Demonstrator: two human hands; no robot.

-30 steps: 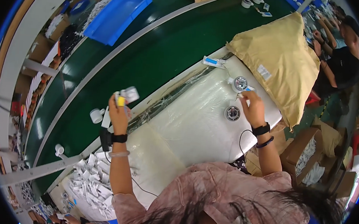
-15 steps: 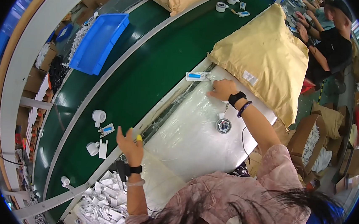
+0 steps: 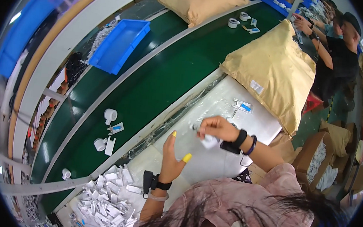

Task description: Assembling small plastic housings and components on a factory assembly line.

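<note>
My right hand (image 3: 216, 129) has its fingers pinched over the worktable (image 3: 188, 156), on a small white part (image 3: 208, 142) that is smeared by motion, so its exact shape cannot be made out. My left hand (image 3: 173, 160) is raised beside it, thumb and fingers apart and holding nothing, with yellow covers on two fingertips. Past my right hand, on the plastic-covered tabletop, lies a white housing piece with a blue cell (image 3: 245, 107) and thin wires. A heap of white plastic housings (image 3: 108, 199) sits by my left forearm.
Along the left runs a green conveyor belt (image 3: 149, 94) carrying round white parts (image 3: 110, 115). A blue tray (image 3: 119, 44) stands beyond it. One big tan sack (image 3: 274, 74) rests on the table's far end. A co-worker (image 3: 339, 53) sits at the far right, near open cartons (image 3: 310, 160).
The right hand has drawn back toward me, leaving the piece with the blue cell, and now grips a white part. My left hand has come right, toward it. The view has shifted.
</note>
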